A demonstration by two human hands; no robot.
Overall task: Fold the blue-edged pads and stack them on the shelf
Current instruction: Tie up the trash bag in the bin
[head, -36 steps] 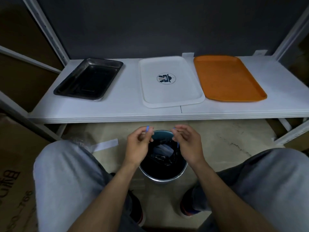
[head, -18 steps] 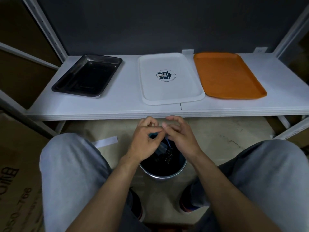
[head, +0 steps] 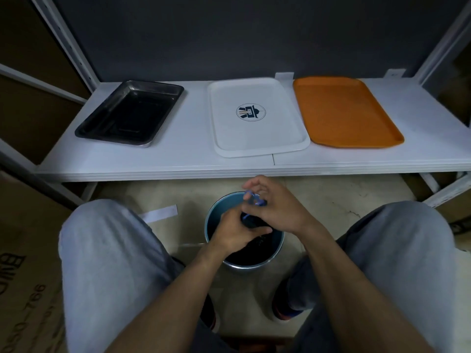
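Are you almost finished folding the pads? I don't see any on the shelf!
Barely started. Done: nothing; no pad lies on the shelf, just a black tray, a white tray and an orange tray. In hand: the left hand and right hand pinch one blue-edged pad above the bucket. Left: finish the fold, put it on the shelf, then any more in the bucket, too dark to count.

Bare shelf point(head: 196, 149) strip between black tray point(head: 130, 112) and white tray point(head: 257, 135); knees point(head: 107, 240) either side of bucket point(head: 211, 225).

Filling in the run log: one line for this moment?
step: folding | left hand, right hand: pinch blue-edged pad over bucket | shelf: no pads stacked
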